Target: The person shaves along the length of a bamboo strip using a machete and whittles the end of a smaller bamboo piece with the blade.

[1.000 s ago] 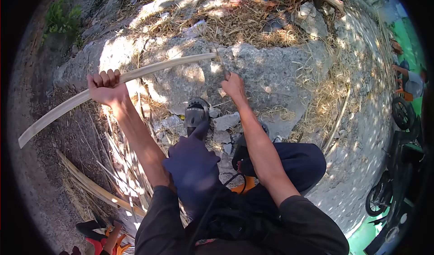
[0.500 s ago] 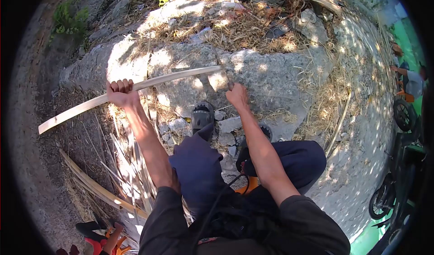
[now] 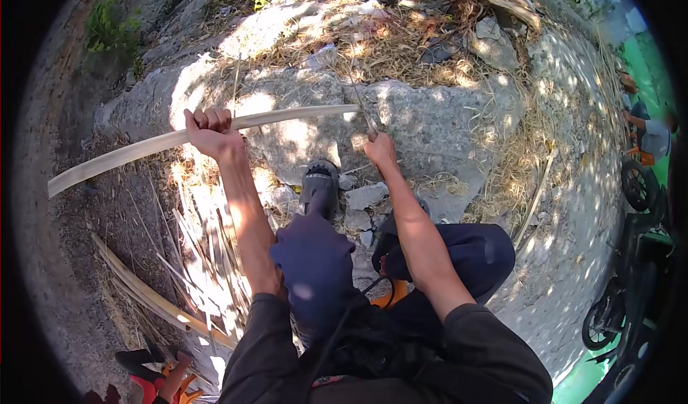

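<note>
My left hand [image 3: 212, 133] is wrapped round a long, pale, slightly bowed bamboo strip [image 3: 297, 113]. One end of the strip reaches out to the far left. Its other end lies over the stone slab, close to a thin knife [image 3: 362, 103]. My right hand [image 3: 380, 149] is closed on the knife's handle, with the narrow blade pointing up and away from me. Whether the blade touches the strip's end, I cannot tell.
Rough stone slab [image 3: 430, 128] spreads in front of my shoes, with dry shavings [image 3: 387, 53] beyond it. Split bamboo strips [image 3: 208, 253] and longer curved pieces [image 3: 154, 300] lie at left. Motorcycles [image 3: 609, 311] stand at right. Other people [image 3: 653, 135] sit at the edges.
My left hand has shifted right and a little up along with the strip, whose near-knife end moved slightly right. My right hand moved slightly right, and the blade shows more clearly.
</note>
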Demonstrator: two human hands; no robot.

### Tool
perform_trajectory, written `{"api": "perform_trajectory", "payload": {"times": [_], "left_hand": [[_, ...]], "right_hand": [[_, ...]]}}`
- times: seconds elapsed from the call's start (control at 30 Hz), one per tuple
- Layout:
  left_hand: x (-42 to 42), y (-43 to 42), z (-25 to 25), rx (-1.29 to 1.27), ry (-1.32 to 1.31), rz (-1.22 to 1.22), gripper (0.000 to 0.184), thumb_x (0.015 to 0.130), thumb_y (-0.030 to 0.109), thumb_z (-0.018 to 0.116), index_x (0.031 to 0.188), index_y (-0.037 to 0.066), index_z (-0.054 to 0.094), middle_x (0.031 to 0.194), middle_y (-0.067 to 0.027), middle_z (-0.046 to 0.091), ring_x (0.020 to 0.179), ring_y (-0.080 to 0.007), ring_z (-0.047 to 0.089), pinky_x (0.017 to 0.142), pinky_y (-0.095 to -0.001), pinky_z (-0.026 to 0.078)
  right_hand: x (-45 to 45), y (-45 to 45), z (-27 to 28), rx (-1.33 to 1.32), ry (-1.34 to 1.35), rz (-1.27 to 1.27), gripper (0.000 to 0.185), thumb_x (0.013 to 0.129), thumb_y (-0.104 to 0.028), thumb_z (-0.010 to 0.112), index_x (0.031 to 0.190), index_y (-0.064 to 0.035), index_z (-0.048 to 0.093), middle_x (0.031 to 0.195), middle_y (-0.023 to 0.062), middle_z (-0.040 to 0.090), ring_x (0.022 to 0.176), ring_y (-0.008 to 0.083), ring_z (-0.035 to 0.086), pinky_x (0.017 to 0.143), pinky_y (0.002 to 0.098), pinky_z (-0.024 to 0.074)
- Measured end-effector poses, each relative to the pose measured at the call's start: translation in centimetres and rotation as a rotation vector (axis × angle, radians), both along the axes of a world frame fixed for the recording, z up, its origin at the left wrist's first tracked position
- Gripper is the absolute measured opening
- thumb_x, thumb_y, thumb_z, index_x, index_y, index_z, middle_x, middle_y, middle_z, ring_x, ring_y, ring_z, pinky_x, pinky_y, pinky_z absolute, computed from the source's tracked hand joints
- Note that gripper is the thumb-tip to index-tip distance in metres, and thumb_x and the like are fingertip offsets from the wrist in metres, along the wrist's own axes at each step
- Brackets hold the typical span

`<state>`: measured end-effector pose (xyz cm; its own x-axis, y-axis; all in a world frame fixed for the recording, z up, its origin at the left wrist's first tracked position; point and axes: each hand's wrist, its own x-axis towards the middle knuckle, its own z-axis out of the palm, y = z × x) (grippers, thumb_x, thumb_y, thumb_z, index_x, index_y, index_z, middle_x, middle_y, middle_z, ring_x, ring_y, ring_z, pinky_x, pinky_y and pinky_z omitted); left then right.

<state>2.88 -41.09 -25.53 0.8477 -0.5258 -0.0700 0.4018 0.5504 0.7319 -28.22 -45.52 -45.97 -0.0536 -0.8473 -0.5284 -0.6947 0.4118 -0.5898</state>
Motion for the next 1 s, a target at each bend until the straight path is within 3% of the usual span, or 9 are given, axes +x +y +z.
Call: {"api": "perform_trajectory", "payload": {"times": [0.17, 0.23, 0.37, 0.47, 0.77, 0.83, 0.9, 0.97, 1.0], "left_hand": [[1.8, 0.8, 4.6, -0.177, -0.098, -0.073, 0.051, 0.113, 0.033, 0.032, 0.065, 0.019, 0.020, 0.055, 0.0036, 0.011, 0.053, -0.0133, 0.008, 0.053, -0.0330, 0.015], [1.6, 1.0, 3.6, -0.156, -0.058, -0.056, 0.051, 0.113, 0.033, 0.032, 0.065, 0.019, 0.020, 0.055, 0.0039, 0.011, 0.053, -0.0133, 0.008, 0.053, -0.0328, 0.015], [1.6, -0.6, -4.5, 0.037, 0.010, 0.067, 0.051, 0.112, 0.034, 0.034, 0.066, 0.020, 0.021, 0.055, 0.0043, 0.012, 0.052, -0.0133, 0.008, 0.052, -0.0328, 0.017], [3.4, 0.0, -6.7, 0.083, 0.140, 0.148, 0.051, 0.112, 0.036, 0.036, 0.066, 0.019, 0.022, 0.055, 0.0039, 0.012, 0.053, -0.0140, 0.008, 0.052, -0.0339, 0.017], [3.4, -0.6, 0.8, -0.040, 0.036, 0.035, 0.049, 0.109, 0.029, 0.038, 0.064, 0.019, 0.020, 0.057, 0.0039, 0.010, 0.054, -0.0136, 0.008, 0.053, -0.0335, 0.016], [3.1, -1.0, -3.3, 0.117, 0.031, 0.095, 0.048, 0.109, 0.028, 0.037, 0.065, 0.019, 0.021, 0.056, 0.0039, 0.011, 0.053, -0.0139, 0.010, 0.053, -0.0338, 0.016], [4.8, -0.3, -7.4, 0.156, 0.202, 0.166, 0.047, 0.109, 0.031, 0.036, 0.066, 0.020, 0.023, 0.055, 0.0043, 0.016, 0.051, -0.0143, 0.012, 0.053, -0.0333, 0.017], [3.9, -0.3, -7.1, 0.186, 0.224, 0.221, 0.047, 0.109, 0.031, 0.036, 0.065, 0.020, 0.024, 0.055, 0.0044, 0.016, 0.051, -0.0143, 0.012, 0.053, -0.0330, 0.017], [4.1, -0.5, -6.8, 0.146, 0.203, 0.190, 0.047, 0.109, 0.032, 0.036, 0.065, 0.020, 0.024, 0.055, 0.0044, 0.016, 0.051, -0.0144, 0.012, 0.053, -0.0330, 0.017]], "right_hand": [[1.2, -1.1, 1.4, -0.228, -0.095, -0.092, 0.032, 0.089, -0.024, 0.064, 0.104, 0.0028, 0.072, 0.103, 0.0292, 0.072, 0.104, 0.0503, 0.067, 0.087, 0.0565, 0.0521], [1.1, -1.5, 2.0, -0.322, -0.148, -0.102, 0.022, 0.083, -0.018, 0.064, 0.087, 0.0026, 0.061, 0.086, 0.0276, 0.066, 0.090, 0.0486, 0.066, 0.076, 0.0544, 0.0490], [0.5, 0.1, -7.0, -0.198, 0.018, -0.098, 0.024, 0.085, -0.022, 0.062, 0.089, 0.0016, 0.063, 0.090, 0.0290, 0.069, 0.091, 0.0477, 0.069, 0.078, 0.0530, 0.0512], [0.1, -0.3, -5.2, -0.074, -0.054, -0.097, 0.026, 0.084, -0.023, 0.061, 0.091, 0.0018, 0.066, 0.097, 0.0303, 0.071, 0.097, 0.0489, 0.069, 0.085, 0.0529, 0.0526], [1.0, -2.0, -2.4, -0.173, -0.221, -0.100, 0.031, 0.082, -0.021, 0.067, 0.099, 0.0037, 0.071, 0.100, 0.0317, 0.072, 0.101, 0.0501, 0.069, 0.088, 0.0524, 0.0550], [0.7, -0.9, -6.8, -0.015, -0.165, -0.074, 0.030, 0.085, -0.023, 0.066, 0.097, 0.0041, 0.069, 0.080, 0.0215, 0.070, 0.074, 0.0367, 0.071, 0.067, 0.0483, 0.0536], [0.2, -1.5, -5.4, 0.012, -0.114, -0.118, 0.031, 0.088, -0.025, 0.063, 0.098, 0.0038, 0.070, 0.087, 0.0247, 0.073, 0.084, 0.0402, 0.073, 0.073, 0.0501, 0.0547], [-0.5, -1.5, -3.8, -0.010, -0.059, -0.040, 0.041, 0.087, -0.029, 0.065, 0.107, 0.0055, 0.074, 0.111, 0.0339, 0.070, 0.109, 0.0499, 0.067, 0.094, 0.0524, 0.0539], [-0.5, -1.6, -2.9, -0.010, -0.053, -0.050, 0.038, 0.087, -0.027, 0.065, 0.106, 0.0045, 0.074, 0.111, 0.0336, 0.070, 0.109, 0.0495, 0.067, 0.094, 0.0535, 0.0536]]}}
